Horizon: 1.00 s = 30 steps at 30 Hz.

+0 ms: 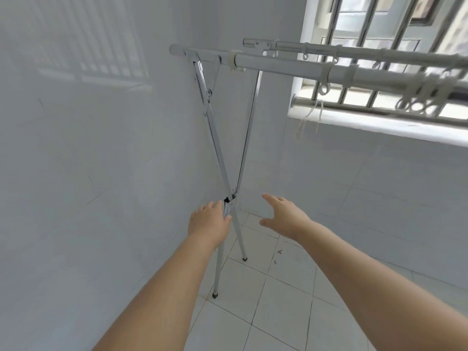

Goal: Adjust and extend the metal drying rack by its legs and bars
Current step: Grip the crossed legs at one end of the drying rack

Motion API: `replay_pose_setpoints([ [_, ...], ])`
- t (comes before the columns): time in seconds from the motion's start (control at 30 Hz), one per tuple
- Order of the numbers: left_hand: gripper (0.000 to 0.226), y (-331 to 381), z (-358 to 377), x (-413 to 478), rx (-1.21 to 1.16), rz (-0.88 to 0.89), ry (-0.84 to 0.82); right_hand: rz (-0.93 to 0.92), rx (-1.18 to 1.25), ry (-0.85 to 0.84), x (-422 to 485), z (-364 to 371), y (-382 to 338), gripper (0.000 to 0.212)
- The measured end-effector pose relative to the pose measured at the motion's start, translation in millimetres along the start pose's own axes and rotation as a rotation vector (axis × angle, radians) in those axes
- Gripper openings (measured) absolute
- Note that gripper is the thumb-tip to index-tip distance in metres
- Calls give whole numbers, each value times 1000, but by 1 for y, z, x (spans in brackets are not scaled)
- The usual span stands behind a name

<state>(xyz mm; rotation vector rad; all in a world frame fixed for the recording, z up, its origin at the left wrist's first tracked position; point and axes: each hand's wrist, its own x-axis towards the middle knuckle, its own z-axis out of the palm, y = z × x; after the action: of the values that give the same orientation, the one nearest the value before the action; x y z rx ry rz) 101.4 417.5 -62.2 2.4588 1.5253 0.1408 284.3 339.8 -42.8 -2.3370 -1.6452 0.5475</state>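
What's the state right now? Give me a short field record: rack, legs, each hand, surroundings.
rack: metal drying rack, standing by a white wall, bars running toward the barred window
legs: two legs crossed in an X at a pivot joint, both feet on the tiled floor
left hand: gripping a leg just below the joint
right hand: open, fingers spread, beside the legs, touching nothing
bars: white cords and rings hang on them

1. We reach both bare forearms forward and down.
2. Our left hand [209, 219] is curled, fingers wrapped closed.
3. Our right hand [285, 215] hovers with fingers spread, gripping nothing.
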Motion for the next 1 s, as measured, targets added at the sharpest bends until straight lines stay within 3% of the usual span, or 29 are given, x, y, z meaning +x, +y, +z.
replay_pose_setpoints([
  [0.37, 47, -20, -1, 97, -107, -79, -16, 11, 53, -20, 100, -11, -10, 76],
  [0.63, 52, -45, -17, 188, -211, -5, -42, 167, 177, 50, 180, -31, -40, 75],
  [0.8, 26, -48, -14, 228, -271, 82, -81, 335, 365, 131, 225, -40, -50, 70],
  [1.0, 8, -46, -7, 253, -400, 170, -55, 362, 502, 171, 263, -49, -49, 64],
])
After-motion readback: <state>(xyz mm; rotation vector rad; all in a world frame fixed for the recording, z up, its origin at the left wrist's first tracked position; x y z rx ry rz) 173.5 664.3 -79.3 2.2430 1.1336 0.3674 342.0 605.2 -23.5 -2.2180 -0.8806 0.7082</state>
